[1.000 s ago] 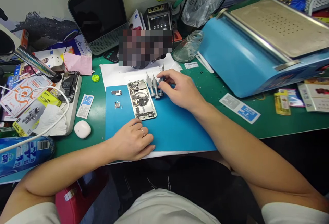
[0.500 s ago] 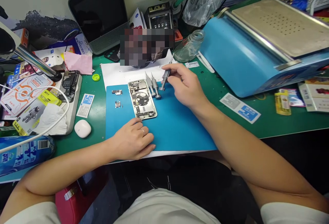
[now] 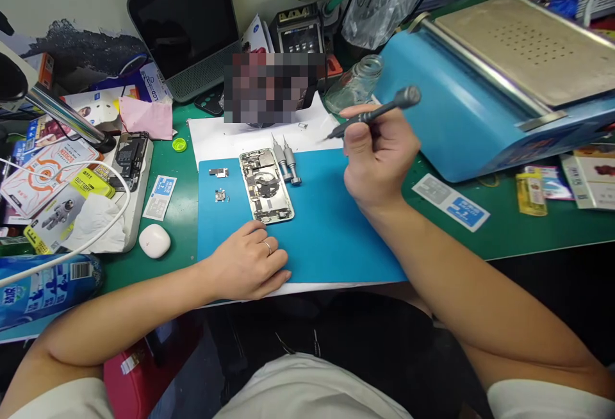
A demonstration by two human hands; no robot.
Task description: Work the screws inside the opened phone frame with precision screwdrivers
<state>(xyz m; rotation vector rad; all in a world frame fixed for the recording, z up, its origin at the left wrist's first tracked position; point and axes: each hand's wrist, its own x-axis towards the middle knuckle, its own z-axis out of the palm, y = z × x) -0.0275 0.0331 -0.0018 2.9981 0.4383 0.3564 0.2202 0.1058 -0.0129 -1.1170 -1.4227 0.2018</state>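
My right hand (image 3: 379,159) is raised over the right part of the blue mat (image 3: 331,233), its fingers closed around a dark grey precision screwdriver (image 3: 368,115). The tool's tip points left and its knobbed end up to the right. My left hand (image 3: 252,259) rests on the mat with loosely curled fingers, close against the lower edge of an opened smartphone (image 3: 267,188) whose inner parts show. Two more grey screwdrivers (image 3: 284,159) lie side by side at the phone's upper right. Left of the phone are a small metal part (image 3: 218,172) and tiny pieces (image 3: 220,195).
A large blue machine (image 3: 432,98) with a perforated metal plate takes up the right back. Behind the mat are a white sheet (image 3: 211,134), a glass jar (image 3: 355,86) and a dark-screened device (image 3: 185,28). Boxes and a white case (image 3: 154,241) occupy the left.
My right hand has lifted the screwdriver off the mat and moved right, turning it so its tip now points left instead of up. My left hand has stayed in place.
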